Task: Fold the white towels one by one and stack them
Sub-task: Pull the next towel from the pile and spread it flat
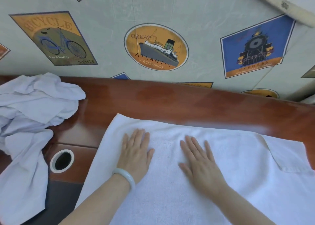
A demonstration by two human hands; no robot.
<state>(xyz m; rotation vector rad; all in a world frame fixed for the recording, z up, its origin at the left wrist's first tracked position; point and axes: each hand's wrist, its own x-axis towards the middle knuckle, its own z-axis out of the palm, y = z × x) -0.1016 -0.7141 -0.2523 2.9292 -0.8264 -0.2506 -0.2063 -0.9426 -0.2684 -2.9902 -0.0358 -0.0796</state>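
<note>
A white towel (pixel 238 165) lies spread flat on the reddish wooden desk (pixel 170 98), reaching from the centre to the right edge of view. My left hand (pixel 136 153) presses flat on its left part with straight fingers; a pale bangle sits on that wrist. My right hand (pixel 199 161) lies flat on the towel's middle, fingers spread. A second layer or corner of towel shows at the right (pixel 289 156). A crumpled heap of white towels (pixel 32 108) sits at the left, hanging over the desk's front.
A round cable hole with a white rim (pixel 62 160) is set in the desk between the heap and the spread towel. Behind the desk hangs a pale cloth printed with bicycle, ship and train pictures (pixel 156 47). A pale roll (pixel 279 4) lies at the top right.
</note>
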